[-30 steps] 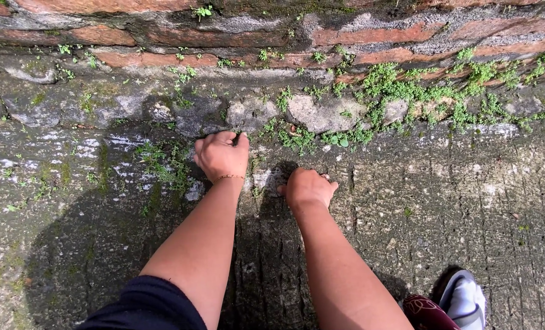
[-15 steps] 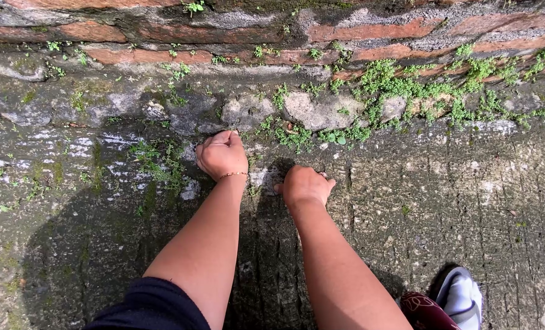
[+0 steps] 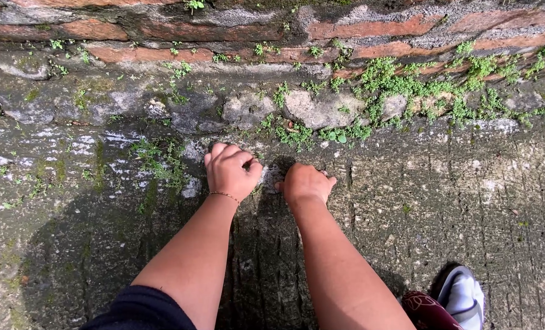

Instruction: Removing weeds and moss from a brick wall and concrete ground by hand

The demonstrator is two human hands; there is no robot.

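Note:
My left hand (image 3: 229,171) rests as a fist on the cracked concrete ground (image 3: 456,183), fingers curled under, a thin bracelet (image 3: 223,195) at the wrist. My right hand (image 3: 306,182) is also curled shut and presses on the ground just to the right, a small gap between the two. Nothing shows inside either fist. Small green weeds (image 3: 297,135) grow in the crevice just beyond both hands, at the foot of an old brick wall (image 3: 358,27). A thin patch of moss and grass (image 3: 159,162) lies left of my left hand.
Thicker weeds (image 3: 407,91) spread along the wall's base to the right. Rough stones (image 3: 321,110) sit in the crevice. A white and dark red shoe (image 3: 462,296) is at the bottom right. My shadow darkens the ground at the lower left.
My left hand has pulled back from the crevice toward me and slightly right, ending closer to my right hand. My right hand has stayed in place.

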